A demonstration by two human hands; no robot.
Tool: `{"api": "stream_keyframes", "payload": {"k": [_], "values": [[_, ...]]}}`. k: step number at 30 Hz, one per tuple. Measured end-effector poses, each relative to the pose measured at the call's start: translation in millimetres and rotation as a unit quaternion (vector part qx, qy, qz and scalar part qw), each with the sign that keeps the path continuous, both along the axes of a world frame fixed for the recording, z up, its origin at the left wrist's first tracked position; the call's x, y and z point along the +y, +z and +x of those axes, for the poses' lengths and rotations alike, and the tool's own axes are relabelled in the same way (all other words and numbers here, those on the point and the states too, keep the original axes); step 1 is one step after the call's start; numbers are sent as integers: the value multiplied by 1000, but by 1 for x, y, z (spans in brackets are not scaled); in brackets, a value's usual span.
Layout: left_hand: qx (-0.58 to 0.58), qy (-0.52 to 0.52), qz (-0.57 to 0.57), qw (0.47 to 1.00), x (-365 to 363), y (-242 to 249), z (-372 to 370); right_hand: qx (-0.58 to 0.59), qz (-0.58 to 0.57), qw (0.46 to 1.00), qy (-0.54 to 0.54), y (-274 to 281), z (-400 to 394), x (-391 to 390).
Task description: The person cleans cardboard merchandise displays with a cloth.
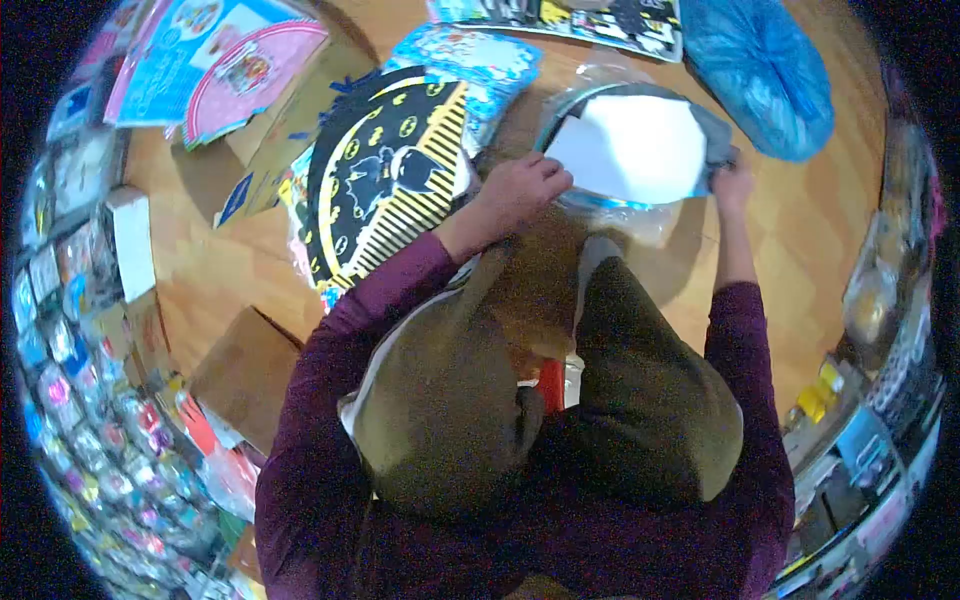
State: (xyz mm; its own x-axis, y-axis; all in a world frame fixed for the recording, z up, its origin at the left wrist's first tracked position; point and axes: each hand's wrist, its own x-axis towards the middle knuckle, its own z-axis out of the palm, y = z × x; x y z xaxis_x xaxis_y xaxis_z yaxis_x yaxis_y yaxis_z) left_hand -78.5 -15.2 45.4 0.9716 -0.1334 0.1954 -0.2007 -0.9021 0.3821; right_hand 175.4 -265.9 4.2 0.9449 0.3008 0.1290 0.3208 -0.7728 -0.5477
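In front of my knees I hold a flat packet (640, 150) by its two sides. Its upper face is bright white with a rounded outline, blue shows along its edges, and clear crinkled plastic sticks out below it. My left hand (525, 190) is closed on the packet's left edge, with the fingers bent. At the right edge, by a grey-blue corner, my right hand (732, 183) is closed too. Left of my left hand lies a black and yellow fan-shaped pack with bat emblems and stripes (380, 170). What the white face belongs to I cannot make out.
Blue and pink printed packs (245, 75) lie on cardboard at the upper left. A blue plastic bag (765, 80) sits at the upper right, beside a black patterned pack (600, 22). A brown box (245, 375) is by my left leg. Crowded shelves (100, 430) line the left side.
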Motion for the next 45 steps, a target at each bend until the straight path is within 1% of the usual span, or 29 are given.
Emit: {"api": "stream_keyframes", "payload": {"k": [2, 3, 4, 5, 6, 7, 8, 9, 11, 15, 17, 19, 21, 23, 24, 25, 26, 27, 29, 31, 32, 33, 35, 37, 39, 40, 42, 43, 45], "values": [[-90, 98, -157, 979, 17, 28, -8, 101, 203, 965, -130, 2, 11, -19], [-127, 166, -238, 948, 26, 40, -16, 106, 273, 945, -146, -3, 14, -31], [-123, 268, -199, 935, 33, 64, -30, 109, 341, 919, -164, -9, 10, -41], [-128, 313, -211, 917, 47, 72, -45, 112, 341, 918, -168, -7, 2, -44], [-90, 375, -382, 840, 49, 86, -60, 133, 373, 897, -196, -2, -6, -45], [-127, 361, -397, 834, 59, 85, -79, 152, 403, 874, -223, 4, -13, -44], [-102, 404, -485, 769, 64, 83, -101, 141, 408, 876, -216, 12, -24, -38], [-47, 464, -431, 772, 77, 66, -135, 136, 406, 876, -223, 11, -26, -39], [-61, 520, -478, 705, 75, 55, -172, 148, 375, 891, -208, 3, -24, -39], [-29, 581, -451, 676, 74, 12, -242, 137, 382, 905, -127, -1, -26, -17], [-50, 633, -539, 553, 72, -6, -256, 142, 410, 893, -118, -8, -26, -10], [-51, 627, -562, 537, 74, -5, -258, 109, 320, 935, -110, -9, -27, -7], [4, 649, -556, 520, 77, -3, -256, 111, 333, 930, -110, -9, -31, -3], [22, 640, -558, 527, 88, -18, -275, 112, 342, 926, -117, -12, -32, -8], [50, 663, -351, 659, 96, -30, -287, 113, 337, 929, -108, -17, -29, -13], [73, 643, -123, 752, 94, -12, -268, 113, 331, 932, -100, -18, -27, -16], [70, 666, -141, 730, 85, 10, -252, 109, 328, 933, -105, -18, -26, -20], [73, 661, -145, 733, 83, 33, -231, 98, 294, 944, -109, -15, -27, -19], [53, 603, 6, 796, 79, 55, -204, 84, 258, 955, -117, -10, -28, -17], [47, 525, -225, 820, 82, 47, -179, 50, 228, 970, -68, -3, -33, -11], [80, 477, -380, 788, 72, 60, -148, 44, 219, 974, -43, 4, -37, -4], [111, 416, -524, 735, 56, 72, -112, 42, 219, 974, -45, 5, -41, 1], [193, 295, -562, 748, 36, 59, -63, -12, 64, 997, 33, 3, -45, 12], [241, 190, -420, 854, 28, -11, -30, -76, 9, 988, 136, -20, -54, 19], [223, 192, -260, 920, 12, -69, -5, -51, -91, 964, 245, -36, -62, 24], [223, 190, -264, 919, 2, -75, 0, -51, -95, 964, 244, -32, -69, 27], [228, 295, -219, 902, -11, -78, 12, -113, -223, 936, 248, -26, -80, 32], [230, 293, -219, 902, -13, -75, 15, -111, -224, 936, 247, -25, -79, 32], [312, 326, -218, 865, -16, -65, 19, -89, -238, 933, 253, -21, -78, 32]]}}
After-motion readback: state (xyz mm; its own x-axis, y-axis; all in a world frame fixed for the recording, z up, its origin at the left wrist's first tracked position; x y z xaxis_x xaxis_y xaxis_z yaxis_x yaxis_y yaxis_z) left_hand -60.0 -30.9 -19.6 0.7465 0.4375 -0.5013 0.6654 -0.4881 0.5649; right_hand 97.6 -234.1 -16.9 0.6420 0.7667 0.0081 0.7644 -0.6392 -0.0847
